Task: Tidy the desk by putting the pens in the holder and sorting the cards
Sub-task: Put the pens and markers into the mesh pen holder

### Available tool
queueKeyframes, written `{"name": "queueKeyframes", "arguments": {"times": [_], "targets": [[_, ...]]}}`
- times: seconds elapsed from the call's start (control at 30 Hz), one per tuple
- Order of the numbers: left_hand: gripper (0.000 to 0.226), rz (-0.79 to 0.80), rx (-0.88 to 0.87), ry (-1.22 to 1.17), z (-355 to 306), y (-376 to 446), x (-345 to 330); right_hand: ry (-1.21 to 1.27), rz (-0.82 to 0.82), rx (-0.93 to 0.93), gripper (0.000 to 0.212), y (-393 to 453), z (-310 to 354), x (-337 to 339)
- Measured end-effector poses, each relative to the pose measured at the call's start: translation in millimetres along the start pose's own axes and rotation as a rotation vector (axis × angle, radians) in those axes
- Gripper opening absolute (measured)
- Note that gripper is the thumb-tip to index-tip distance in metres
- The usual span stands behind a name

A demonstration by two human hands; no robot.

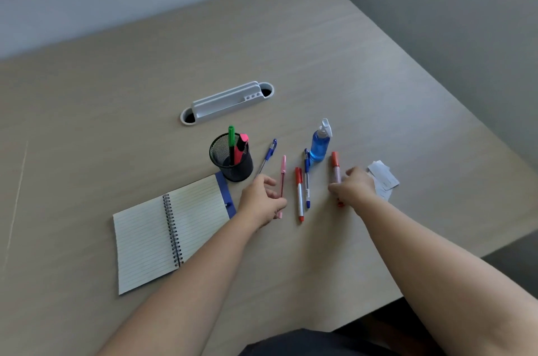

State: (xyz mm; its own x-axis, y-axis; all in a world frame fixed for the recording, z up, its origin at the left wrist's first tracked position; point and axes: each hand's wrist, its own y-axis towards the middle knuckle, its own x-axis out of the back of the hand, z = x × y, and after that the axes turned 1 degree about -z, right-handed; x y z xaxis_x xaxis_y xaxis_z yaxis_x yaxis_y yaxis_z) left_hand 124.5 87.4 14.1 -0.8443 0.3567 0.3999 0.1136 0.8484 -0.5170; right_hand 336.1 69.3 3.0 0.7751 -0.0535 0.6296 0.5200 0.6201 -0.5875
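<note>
A notebook (171,230) lies open at left, the holder (231,157) just beyond it. The left hand (262,201) curls loosely over a pink pen (282,181); grip unclear. The right hand (353,188) pinches an orange marker (335,165). Cards (382,176) lie right of it on the bench (349,49).

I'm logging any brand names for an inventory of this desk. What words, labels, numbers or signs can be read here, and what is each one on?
No text can be read in this view.
White cards: faint dark marks, too blurred to read.
Blue pen and red marker: small print on the barrels, too small to read.
Spray bottle, mesh holder, notebook: no label or writing shows, only ruled lines.
</note>
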Motion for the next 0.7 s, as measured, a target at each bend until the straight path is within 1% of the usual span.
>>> {"name": "queueKeyframes", "arguments": {"times": [0.07,0.13,0.2,0.27,0.37,0.43,0.5,0.57,0.63,0.7], "targets": [[0.041,0.041,-0.036,-0.158,-2.0,-15.2,11.3,0.228,0.061,-0.078,0.031,-4.9,-4.0,-1.5],[0.034,-0.011,-0.118,-0.247,-4.5,-23.5,29.2,0.484,0.147,-0.145,0.018,-13.0,-5.7,-5.6],[0.025,-0.165,-0.171,-0.272,-4.5,-21.6,52.3,0.711,0.272,-0.207,0.015,-24.9,-3.5,-15.1],[0.020,-0.349,-0.232,-0.207,-5.1,-14.3,77.0,0.815,0.377,-0.188,0.017,-38.1,4.1,-27.5],[0.013,-0.557,-0.284,-0.099,-9.1,-3.9,103.1,0.842,0.442,-0.034,0.026,-57.5,33.0,-47.0],[0.011,-0.634,-0.274,-0.037,-11.2,2.0,109.6,0.847,0.426,0.041,0.017,-71.5,60.0,-55.2],[0.012,-0.615,-0.234,0.036,-9.9,8.2,110.3,0.843,0.436,0.106,0.007,-82.5,86.0,-58.3],[0.012,-0.563,-0.209,0.087,-6.3,13.0,107.4,0.844,0.453,0.190,0.009,-85.5,107.5,-59.1],[0.014,-0.534,-0.218,0.091,-1.9,16.9,104.2,0.819,0.412,0.250,0.008,-82.4,123.6,-60.5],[0.024,-0.532,-0.239,0.111,0.7,18.6,103.1,0.732,0.331,0.295,0.005,-73.6,134.0,-65.4]]}}
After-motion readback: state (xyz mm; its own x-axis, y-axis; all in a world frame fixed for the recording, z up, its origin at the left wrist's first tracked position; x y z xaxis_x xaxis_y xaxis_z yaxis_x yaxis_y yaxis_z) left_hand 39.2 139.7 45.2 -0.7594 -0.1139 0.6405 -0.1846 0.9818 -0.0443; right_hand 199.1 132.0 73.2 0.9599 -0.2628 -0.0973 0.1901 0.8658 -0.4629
